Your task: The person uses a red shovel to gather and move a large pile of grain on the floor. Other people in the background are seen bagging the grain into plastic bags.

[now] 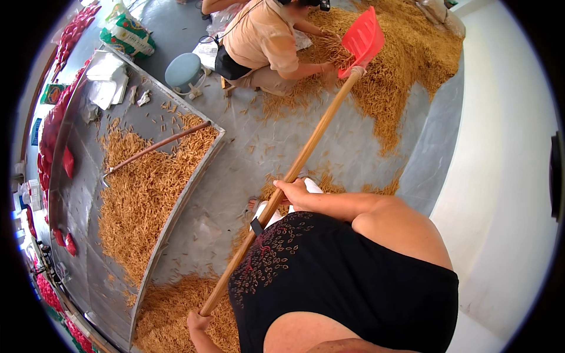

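Observation:
A long wooden-handled shovel (323,126) with a red plastic scoop runs diagonally in front of my body. My right hand (294,194) is wrapped round the middle of the handle. Lower down, near the handle's end, my left hand (199,322) is closed on it too. At the far end the scoop (364,41) stands over a big heap of thin golden-brown sticks (406,65) on the floor. It shows no sticks on the face turned to me. Beside it, a co-worker (265,41) crouches with both arms reaching to the heap.
On my left is a metal-rimmed table (76,194) bearing a pile of the brown sticks (135,206) and a thin rod-handled tool (156,147). Another stick heap (170,306) lies by my left hand. A blue round stool (183,72) stands behind the co-worker; a white wall (500,147) rises on the right.

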Available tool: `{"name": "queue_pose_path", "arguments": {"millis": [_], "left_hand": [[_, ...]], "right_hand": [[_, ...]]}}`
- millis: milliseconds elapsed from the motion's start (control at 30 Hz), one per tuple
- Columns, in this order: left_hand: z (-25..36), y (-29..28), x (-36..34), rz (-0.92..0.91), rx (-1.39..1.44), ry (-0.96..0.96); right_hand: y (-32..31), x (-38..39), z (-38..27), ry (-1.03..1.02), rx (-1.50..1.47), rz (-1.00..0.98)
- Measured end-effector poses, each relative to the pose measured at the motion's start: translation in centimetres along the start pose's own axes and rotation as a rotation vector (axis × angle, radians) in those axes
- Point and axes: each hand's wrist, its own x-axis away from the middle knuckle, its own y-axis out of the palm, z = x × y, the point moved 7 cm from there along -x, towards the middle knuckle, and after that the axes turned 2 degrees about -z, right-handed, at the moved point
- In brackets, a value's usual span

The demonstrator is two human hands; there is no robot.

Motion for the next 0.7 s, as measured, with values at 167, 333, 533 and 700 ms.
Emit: {"name": "queue_pose_path", "arguments": {"millis": [167,333,533,700], "left_hand": [[-2.8,-0.4,-2.1,0.030,-0.055,0.024],[0.3,-0.8,-3.6,0.096,-0.083,0.073],[5.9,-0.4,-4.3,0.685,-0.165,0.413],[11.1,-8.6,5.3,1.124,-0.415,0.463]], "right_hand": [[0.7,0.9,1.2,0.037,-0.019,-0.056],[-0.5,1.6,-0.8,0.004,-0.074,-0.053],[-5.8,-7.5,-0.8,0.117,-0.506,-0.107],[-10.5,-17.4,0.6,0.089,-0.710,0.191]]}}
